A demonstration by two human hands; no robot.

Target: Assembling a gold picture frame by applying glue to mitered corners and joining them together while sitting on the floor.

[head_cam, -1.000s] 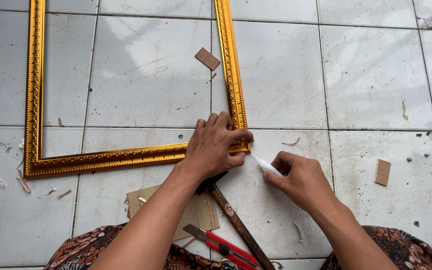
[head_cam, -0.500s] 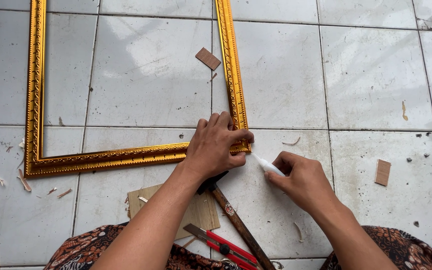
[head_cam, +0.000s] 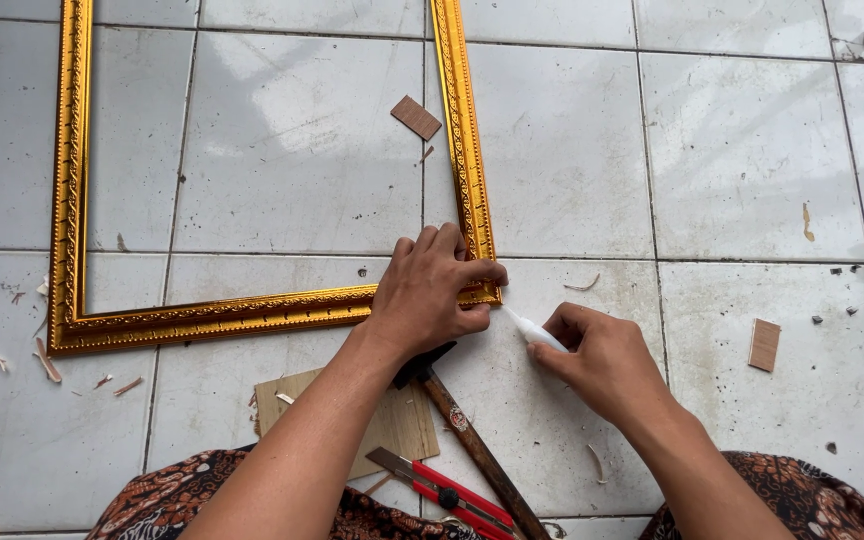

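We press our left hand (head_cam: 430,295) flat over the near right corner of a gilded picture frame (head_cam: 202,317), its moulding ribbed and beaded with a bright metallic sheen; the fingers (head_cam: 449,250) are spread and curled down over the mitred joint, the thumb hooked around the outer edge, so the hand is clamped on the frame rather than open. Just to the right of those fingers, our right hand (head_cam: 607,365) pinches a small white tube (head_cam: 535,331), smooth and tapered, its tip pointing at the frame's corner and almost touching it; the fingers are closed around the tube. The frame lies on the tiled floor (head_cam: 742,160), glossy pale grey squares with dark grout lines, scuffed and speckled. Below the left wrist a hammer (head_cam: 472,445) rests with its dark head tucked under the hand and its worn brown wooden handle running toward us, crossing a flat square of tan hardboard (head_cam: 397,425). Beside the handle, nearer to us, lies a utility knife (head_cam: 447,490) with a red body and a grey blade. Beyond the left fingers, inside the frame, sits a small brown rectangular wood offcut (head_cam: 416,117); a similar one (head_cam: 764,345) lies well to the right of the right hand. Thin curled wood shavings (head_cam: 47,360) are scattered far left of the fingers.
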